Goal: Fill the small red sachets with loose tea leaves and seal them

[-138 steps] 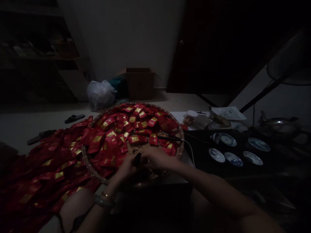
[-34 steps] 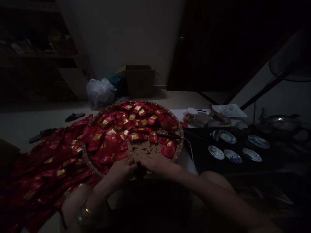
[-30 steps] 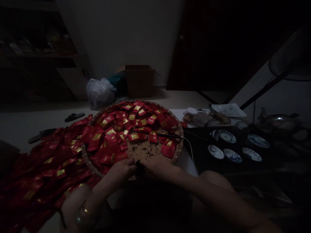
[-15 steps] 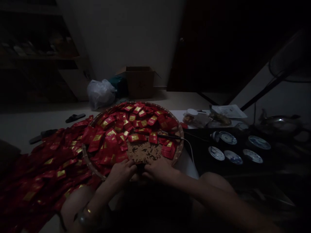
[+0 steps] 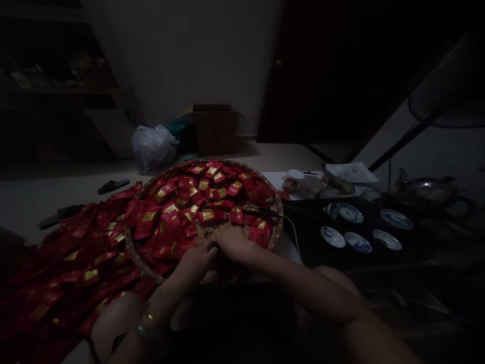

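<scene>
A wide round woven tray (image 5: 279, 225) lies in front of me, heaped with small red packets (image 5: 170, 227) bearing gold labels. Bare weave with loose dark bits like tea leaves (image 5: 206, 232) shows near its front edge. Over that patch is my right hand (image 5: 233, 243), palm down, fingers together and bent. Against its fingertips rests my left hand (image 5: 199, 259), its fingers curled in a pinch. Anything between the fingers is too dark to make out. Beyond the right hand lies a dark pen-like tool (image 5: 265, 212) with a white cord, beside a stack of red packets (image 5: 260, 233).
More red packets (image 5: 76, 273) spill over the floor at left, near dark slippers (image 5: 113, 186). Behind stand a white plastic bag (image 5: 153, 146) and a cardboard box (image 5: 215, 129). At right, a black table (image 5: 303, 217) holds several blue-and-white dishes (image 5: 358, 242) and a metal kettle (image 5: 428, 189).
My right hand has moved forward and left over the loose dark bits, covering much of them, and now meets my left hand. The hands were apart before. The view has shifted slightly.
</scene>
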Available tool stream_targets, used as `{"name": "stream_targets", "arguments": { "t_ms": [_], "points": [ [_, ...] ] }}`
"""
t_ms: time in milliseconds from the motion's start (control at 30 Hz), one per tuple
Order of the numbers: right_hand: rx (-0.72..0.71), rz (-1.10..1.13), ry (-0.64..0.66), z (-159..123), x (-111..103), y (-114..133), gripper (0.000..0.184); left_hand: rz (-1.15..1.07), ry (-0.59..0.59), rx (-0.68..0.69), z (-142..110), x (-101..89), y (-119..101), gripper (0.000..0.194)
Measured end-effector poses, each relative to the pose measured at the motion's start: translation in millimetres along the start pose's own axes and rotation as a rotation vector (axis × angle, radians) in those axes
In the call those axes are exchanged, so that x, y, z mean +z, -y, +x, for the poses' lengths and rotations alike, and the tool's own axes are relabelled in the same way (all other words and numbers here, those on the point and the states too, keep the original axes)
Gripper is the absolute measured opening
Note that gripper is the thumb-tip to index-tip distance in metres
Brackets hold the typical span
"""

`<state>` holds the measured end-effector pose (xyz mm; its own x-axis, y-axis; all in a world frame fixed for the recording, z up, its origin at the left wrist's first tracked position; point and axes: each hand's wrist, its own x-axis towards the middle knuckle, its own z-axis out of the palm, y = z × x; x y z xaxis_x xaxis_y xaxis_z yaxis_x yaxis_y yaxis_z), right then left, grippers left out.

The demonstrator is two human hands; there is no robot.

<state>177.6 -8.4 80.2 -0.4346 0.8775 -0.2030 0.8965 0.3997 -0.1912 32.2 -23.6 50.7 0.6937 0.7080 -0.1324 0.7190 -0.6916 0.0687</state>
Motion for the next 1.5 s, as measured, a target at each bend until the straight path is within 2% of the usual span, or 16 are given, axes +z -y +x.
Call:
{"name": "stream_targets", "arguments": {
  "t_ms": [167, 300, 533, 733, 1033, 1200, 1367, 1500],
  "points": [
    [0.019, -0.109, 0.069, 6.4, -8.6, -7.7, 0.022, -0.107, -0.123, -0.059, 5.1, 2.8, 6.8, 0.04],
    [0.015, -0.133, 0.098, 1.0, -20.7, -14.0, 0.026, -0.155, -0.139, -0.033, 7.0, -2.4, 8.1, 0.027],
    [-0.032, -0.097, -0.008, -3.6, -31.8, -24.0, 0.018, -0.157, -0.132, -0.05, 9.1, -15.9, 9.3, 0.032],
    [-0.023, -0.064, -0.05, -5.6, -37.8, -34.4, 0.018, -0.12, -0.128, -0.042, 14.1, -14.1, 15.3, 0.032],
    [-0.05, -0.053, -0.083, -3.5, -30.8, -39.0, 0.016, -0.171, -0.177, -0.022, 13.0, -14.0, 18.2, 0.036],
    [-0.114, 0.066, -0.163, -3.1, -32.7, -45.7, 0.014, -0.216, -0.181, -0.029, 13.6, -13.9, 19.5, 0.036],
    [-0.144, 0.292, -0.277, -24.0, -39.8, -73.0, 0.01, -0.217, -0.187, -0.023, 13.3, -11.5, 24.0, 0.037],
    [-0.095, 0.206, -0.276, -42.8, -39.3, -82.1, 0.013, -0.221, -0.168, -0.047, 11.6, -13.3, 24.2, 0.033]
  ]
}}
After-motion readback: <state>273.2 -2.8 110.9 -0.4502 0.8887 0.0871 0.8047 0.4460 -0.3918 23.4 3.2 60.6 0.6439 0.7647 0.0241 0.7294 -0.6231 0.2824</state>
